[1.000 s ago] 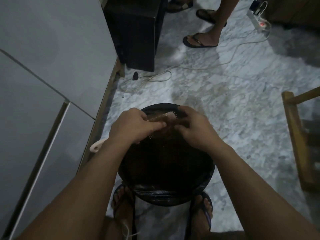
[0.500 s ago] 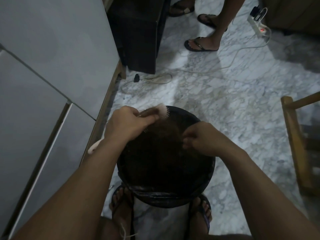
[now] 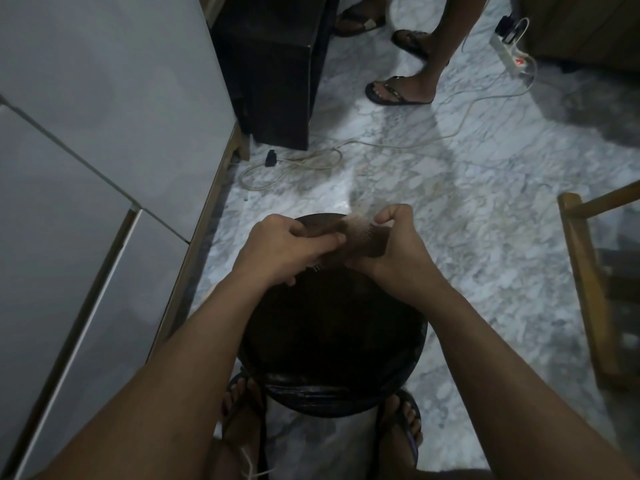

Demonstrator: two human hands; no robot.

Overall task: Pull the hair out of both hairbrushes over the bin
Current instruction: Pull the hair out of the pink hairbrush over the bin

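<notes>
Both hands back together over the bin (image 3: 332,393). Left hand (image 3: 284,251) closed tight round the brush (image 3: 360,233). Right hand (image 3: 398,244), away half a second ago, now pinching at the bristles again. Probably more hair to pull. Second brush not seen.

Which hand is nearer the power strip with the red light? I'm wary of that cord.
Right. The right hand is over the bin's far rim, on the power strip's side; the left hand sits farther left.
</notes>
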